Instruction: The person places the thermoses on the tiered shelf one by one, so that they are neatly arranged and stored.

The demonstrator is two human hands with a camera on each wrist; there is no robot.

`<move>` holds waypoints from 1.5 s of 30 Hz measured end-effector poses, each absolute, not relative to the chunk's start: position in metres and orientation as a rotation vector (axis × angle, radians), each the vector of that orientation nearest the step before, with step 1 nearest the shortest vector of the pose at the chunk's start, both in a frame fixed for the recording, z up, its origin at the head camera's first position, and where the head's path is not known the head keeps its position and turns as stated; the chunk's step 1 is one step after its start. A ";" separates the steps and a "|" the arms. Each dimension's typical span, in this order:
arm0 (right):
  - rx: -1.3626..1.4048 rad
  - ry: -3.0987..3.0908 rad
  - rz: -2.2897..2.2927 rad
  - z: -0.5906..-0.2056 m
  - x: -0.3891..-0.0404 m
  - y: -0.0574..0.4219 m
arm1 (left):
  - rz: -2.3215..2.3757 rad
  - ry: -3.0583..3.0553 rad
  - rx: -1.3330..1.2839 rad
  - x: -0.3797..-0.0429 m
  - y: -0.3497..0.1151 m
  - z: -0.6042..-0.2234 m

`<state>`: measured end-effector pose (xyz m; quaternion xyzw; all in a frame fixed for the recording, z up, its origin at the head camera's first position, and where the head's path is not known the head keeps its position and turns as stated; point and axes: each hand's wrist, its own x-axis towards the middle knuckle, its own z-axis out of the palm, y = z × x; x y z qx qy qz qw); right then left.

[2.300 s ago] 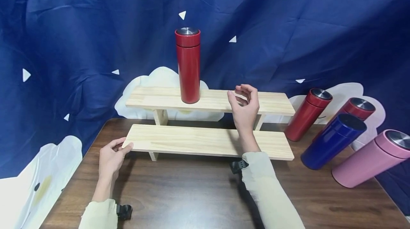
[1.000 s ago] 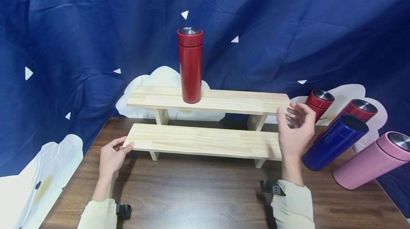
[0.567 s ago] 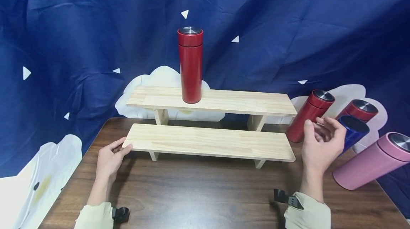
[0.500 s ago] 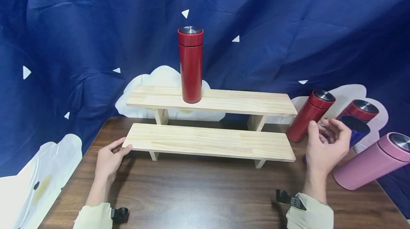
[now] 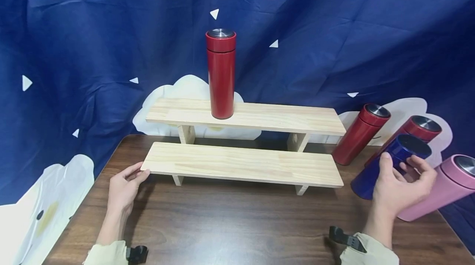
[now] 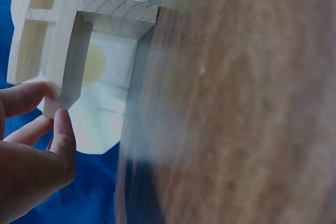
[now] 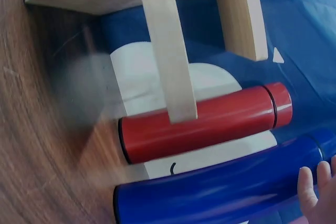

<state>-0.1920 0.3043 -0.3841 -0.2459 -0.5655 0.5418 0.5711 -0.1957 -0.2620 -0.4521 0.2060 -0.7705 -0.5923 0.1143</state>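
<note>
My left hand pinches the left front corner of the lower board of a two-tier wooden shelf. The left wrist view shows thumb and fingertips on either side of the board end. On the upper tier stands a red thermos with a steel-topped lid. At the right, my right hand is beside a blue thermos, its thumb and fingers spread and loosely curved near the upper part. In the right wrist view its fingers overlap the blue thermos near the lid seam.
Right of the shelf, another red thermos stands by its end, and a further red one is partly behind the blue thermos. A pink thermos stands behind my right hand near the table's right edge. A blue curtain hangs behind.
My right hand has moved from over the shelf rightward and down to the blue thermos, its fingers spreading. The left hand keeps its place at the lower board's corner.
</note>
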 end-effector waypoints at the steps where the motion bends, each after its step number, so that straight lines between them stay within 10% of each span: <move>1: -0.584 -1.327 1.269 -0.385 -0.191 0.306 | -1.735 -2.244 0.609 -0.195 -0.262 -0.453; 45: -0.660 -1.324 1.496 -0.424 -0.199 0.337 | -1.937 -2.125 0.570 -0.216 -0.270 -0.449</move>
